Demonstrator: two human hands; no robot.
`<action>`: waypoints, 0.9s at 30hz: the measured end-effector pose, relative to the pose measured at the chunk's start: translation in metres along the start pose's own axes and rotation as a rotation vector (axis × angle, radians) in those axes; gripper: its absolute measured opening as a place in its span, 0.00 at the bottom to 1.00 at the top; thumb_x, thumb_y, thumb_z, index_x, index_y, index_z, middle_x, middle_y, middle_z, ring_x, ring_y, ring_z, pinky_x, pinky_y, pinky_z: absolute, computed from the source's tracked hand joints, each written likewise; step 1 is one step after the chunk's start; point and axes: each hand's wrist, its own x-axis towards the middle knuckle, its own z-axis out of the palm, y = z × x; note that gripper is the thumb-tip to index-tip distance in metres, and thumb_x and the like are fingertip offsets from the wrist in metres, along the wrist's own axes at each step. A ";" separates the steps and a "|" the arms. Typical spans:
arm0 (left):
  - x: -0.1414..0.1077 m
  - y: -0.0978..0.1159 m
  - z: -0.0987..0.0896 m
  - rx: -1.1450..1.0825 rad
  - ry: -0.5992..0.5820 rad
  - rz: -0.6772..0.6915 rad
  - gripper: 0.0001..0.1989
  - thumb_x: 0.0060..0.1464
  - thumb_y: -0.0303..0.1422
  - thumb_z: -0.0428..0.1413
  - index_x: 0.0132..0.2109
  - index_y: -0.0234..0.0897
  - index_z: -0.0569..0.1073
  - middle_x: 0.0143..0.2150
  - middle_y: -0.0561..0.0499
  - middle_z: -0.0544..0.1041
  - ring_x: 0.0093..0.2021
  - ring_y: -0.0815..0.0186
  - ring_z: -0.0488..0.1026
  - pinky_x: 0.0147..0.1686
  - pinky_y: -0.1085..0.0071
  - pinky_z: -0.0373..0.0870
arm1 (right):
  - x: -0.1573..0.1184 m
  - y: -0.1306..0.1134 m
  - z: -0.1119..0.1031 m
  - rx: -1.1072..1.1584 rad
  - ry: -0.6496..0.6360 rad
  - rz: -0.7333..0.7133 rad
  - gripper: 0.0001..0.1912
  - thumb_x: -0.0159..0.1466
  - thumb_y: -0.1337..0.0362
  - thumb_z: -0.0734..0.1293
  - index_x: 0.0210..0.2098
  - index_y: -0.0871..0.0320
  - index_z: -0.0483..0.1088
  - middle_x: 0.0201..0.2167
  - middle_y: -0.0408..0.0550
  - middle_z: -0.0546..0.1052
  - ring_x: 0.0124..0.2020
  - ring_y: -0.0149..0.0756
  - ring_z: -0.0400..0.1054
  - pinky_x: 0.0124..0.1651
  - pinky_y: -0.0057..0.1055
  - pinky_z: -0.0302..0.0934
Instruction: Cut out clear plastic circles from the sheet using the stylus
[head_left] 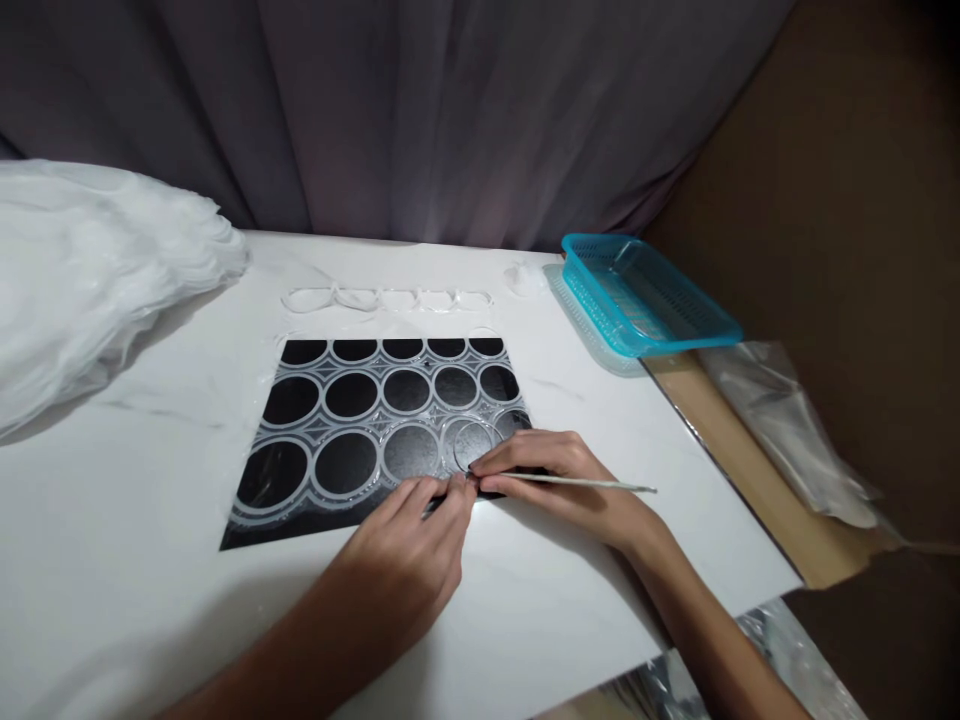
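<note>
On the white table lies a black sheet [346, 464] covered with rows of pale ring outlines. Near its front right edge my right hand [559, 480] pinches a thin pale stick [577, 482], which points out to the right. My left hand [420, 540] rests beside it at the sheet's front edge, fingers pressed together; a small dark thing shows under them, too hidden to name. The fingertips of both hands meet or nearly meet. A clear ring [473, 420] lies on the sheet just beyond them.
A heap of white translucent sheets [97, 280] covers the table's left. Clear strips of rings [390, 300] lie behind the black sheet. At the back right sits a blue basket [652, 300], with brown board [765, 470] and a plastic bag [787, 420] beside it. A dark curtain [390, 110] hangs behind.
</note>
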 end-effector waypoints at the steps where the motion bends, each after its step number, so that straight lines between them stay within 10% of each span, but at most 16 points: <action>1: 0.000 0.000 0.000 -0.016 -0.004 -0.008 0.19 0.63 0.24 0.52 0.58 0.18 0.75 0.54 0.36 0.79 0.45 0.52 0.72 0.49 0.54 0.68 | -0.001 0.000 0.001 -0.038 -0.004 -0.034 0.09 0.75 0.62 0.68 0.52 0.53 0.80 0.46 0.47 0.83 0.47 0.39 0.77 0.52 0.39 0.72; 16: 0.002 -0.004 0.002 -0.246 0.041 -0.068 0.22 0.58 0.21 0.52 0.59 0.20 0.73 0.51 0.39 0.79 0.47 0.53 0.70 0.49 0.56 0.69 | -0.011 0.020 0.012 -0.601 0.043 -0.362 0.29 0.76 0.72 0.65 0.74 0.55 0.59 0.57 0.52 0.79 0.45 0.41 0.74 0.40 0.38 0.71; 27: 0.001 -0.006 -0.002 -0.248 0.026 -0.057 0.21 0.56 0.23 0.52 0.56 0.22 0.74 0.51 0.39 0.77 0.48 0.51 0.69 0.51 0.56 0.69 | -0.005 0.006 0.019 -0.515 0.106 -0.220 0.13 0.76 0.67 0.66 0.57 0.55 0.77 0.51 0.49 0.82 0.45 0.40 0.77 0.42 0.37 0.72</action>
